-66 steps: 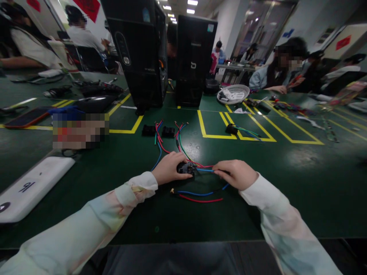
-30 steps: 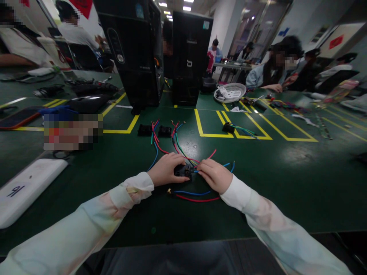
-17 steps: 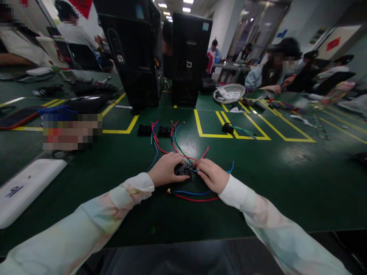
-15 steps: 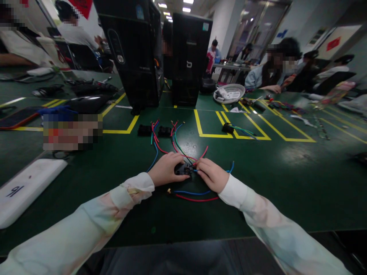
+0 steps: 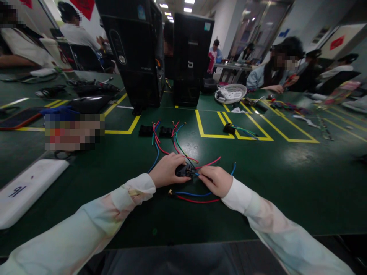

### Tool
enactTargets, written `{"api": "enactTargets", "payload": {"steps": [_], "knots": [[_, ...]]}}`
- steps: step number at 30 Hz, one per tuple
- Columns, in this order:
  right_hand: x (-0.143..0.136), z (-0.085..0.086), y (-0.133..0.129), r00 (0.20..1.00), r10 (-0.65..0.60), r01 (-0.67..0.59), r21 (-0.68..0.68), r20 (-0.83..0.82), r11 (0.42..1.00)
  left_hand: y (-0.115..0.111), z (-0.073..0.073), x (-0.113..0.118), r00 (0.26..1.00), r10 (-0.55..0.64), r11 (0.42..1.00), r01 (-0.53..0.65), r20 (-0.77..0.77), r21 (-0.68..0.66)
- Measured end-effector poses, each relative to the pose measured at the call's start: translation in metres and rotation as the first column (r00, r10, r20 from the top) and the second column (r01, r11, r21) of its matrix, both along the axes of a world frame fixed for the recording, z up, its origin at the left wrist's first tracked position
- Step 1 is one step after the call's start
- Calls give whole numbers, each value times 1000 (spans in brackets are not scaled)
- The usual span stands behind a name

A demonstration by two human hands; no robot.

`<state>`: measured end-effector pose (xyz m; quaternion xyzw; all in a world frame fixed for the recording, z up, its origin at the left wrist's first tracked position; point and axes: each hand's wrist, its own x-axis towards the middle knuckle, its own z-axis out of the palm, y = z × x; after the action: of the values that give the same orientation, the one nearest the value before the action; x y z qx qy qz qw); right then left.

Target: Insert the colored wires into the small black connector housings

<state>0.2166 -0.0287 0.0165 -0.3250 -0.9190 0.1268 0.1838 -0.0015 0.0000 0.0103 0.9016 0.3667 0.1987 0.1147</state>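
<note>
My left hand [image 5: 169,170] is closed around a small black plastic part [image 5: 183,170], thumb below and fingers above. My right hand [image 5: 216,179] pinches a blue wire [image 5: 196,174] at the part's right side; the wire's far end [image 5: 234,168] sticks out beyond the hand. A red wire [image 5: 210,162] also runs from the part, passing above my right fingers. Just in front of my hands lie another blue wire [image 5: 192,194] and a red wire [image 5: 197,200], with a brass-coloured terminal [image 5: 170,192] at their left end.
Beyond my hands lie two black parts [image 5: 146,130] [image 5: 166,131] with coloured wires, and another wired one [image 5: 229,128] further right. Two black computer towers [image 5: 137,57] [image 5: 189,61] stand at the back. A white basket [image 5: 231,93] and a white power strip [image 5: 31,191] flank the green table [image 5: 272,191].
The red wire now points further right and lies lower, no longer at my right fingertips. My right hand has shifted slightly down and right; my left hand stays on the black part.
</note>
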Motion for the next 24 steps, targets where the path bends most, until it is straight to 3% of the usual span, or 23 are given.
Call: {"api": "enactTargets", "payload": {"steps": [8, 24], "knots": [[2, 1, 3, 986, -118, 88, 238, 118, 967, 5, -3, -5, 992, -118, 990, 121, 33, -79], [-1, 1, -1, 986, -67, 33, 208, 156, 977, 2, -4, -1, 997, -59, 995, 63, 47, -74]]}}
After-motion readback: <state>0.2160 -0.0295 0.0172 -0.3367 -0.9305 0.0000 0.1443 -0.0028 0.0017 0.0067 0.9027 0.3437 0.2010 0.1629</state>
